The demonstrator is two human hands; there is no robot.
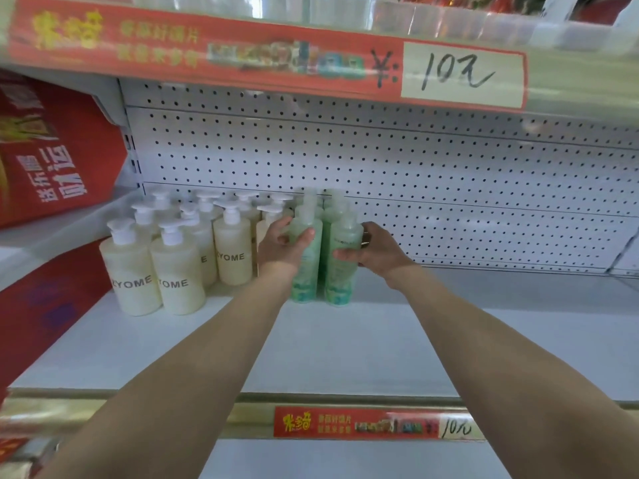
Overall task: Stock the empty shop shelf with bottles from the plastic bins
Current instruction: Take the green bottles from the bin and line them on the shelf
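green bottles: translucent glossy plastic | cream bottles: smooth plastic | shelf: matt white | back panel: perforated metal

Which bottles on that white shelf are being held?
The front two translucent green bottles: the left hand grips one, the right hand the other. The cream pump bottles to their left are not held.

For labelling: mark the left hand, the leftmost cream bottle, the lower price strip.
left hand point(280, 248): head view, its back.
leftmost cream bottle point(132, 271): head view, its body.
lower price strip point(345, 423): head view, red part.
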